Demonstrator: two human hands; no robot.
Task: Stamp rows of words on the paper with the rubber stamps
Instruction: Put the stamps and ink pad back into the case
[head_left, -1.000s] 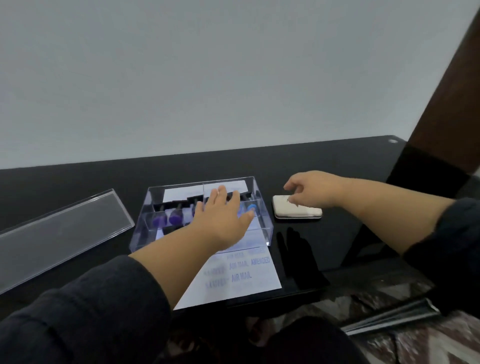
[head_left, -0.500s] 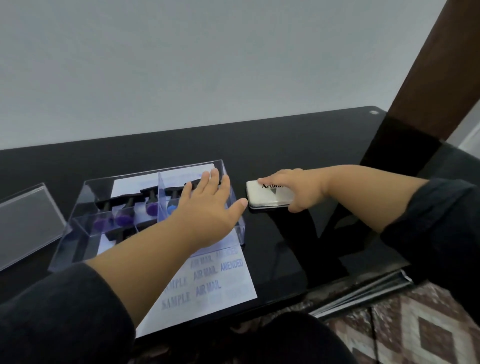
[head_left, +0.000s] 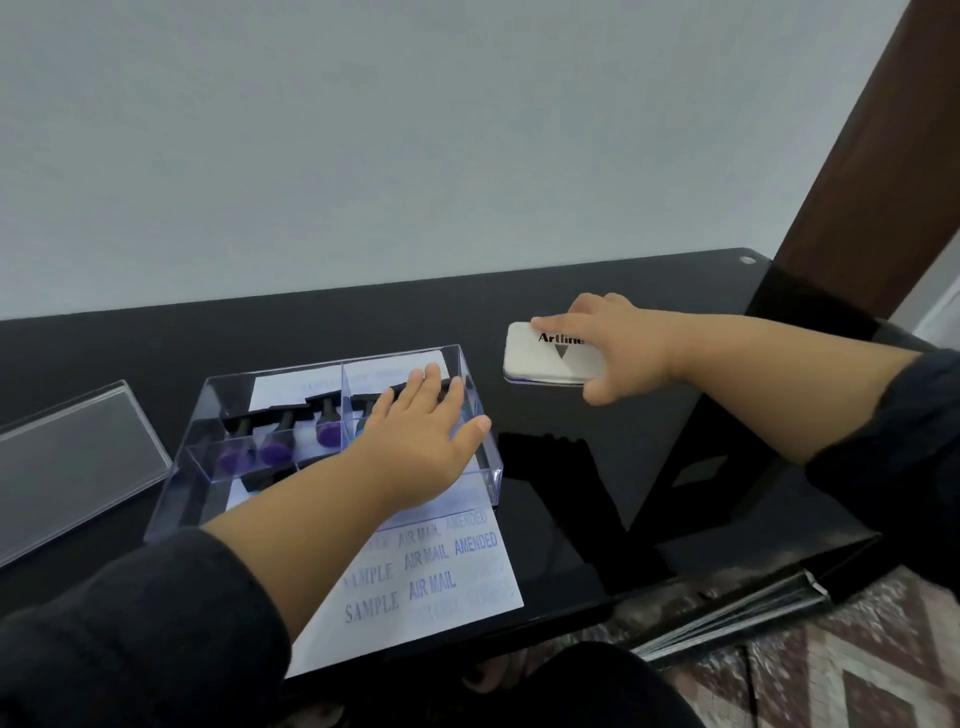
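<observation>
The right hand has the ink pad now, fingers over the far edge of the closed white case and thumb under the near edge, clamped around it. A second ago that hand only rested on the pad; half a second ago it was closing on the end of it. Now the pad sits farther from the clear stamp box than it did, out beyond the left fingertips and off to their right, so it is being carried or slid away. Whether it is lifted clear of the black table I cannot tell.

The left hand is spread flat and open over the right half of the box, palm down, gripping nothing. It has kept that pose through all three looks.

The rubber stamps lie in a row inside the box, purple knobs toward the person, just left of the left hand. The paper runs out from under the box toward the person, below the left forearm, with rows reading SAMPLE, AIR MAIL and AMENDED already printed. The box lid lies well off to the left.

My read: the pad is shut, so it needs opening before any stamp gets inked; no stamp is in hand yet.
</observation>
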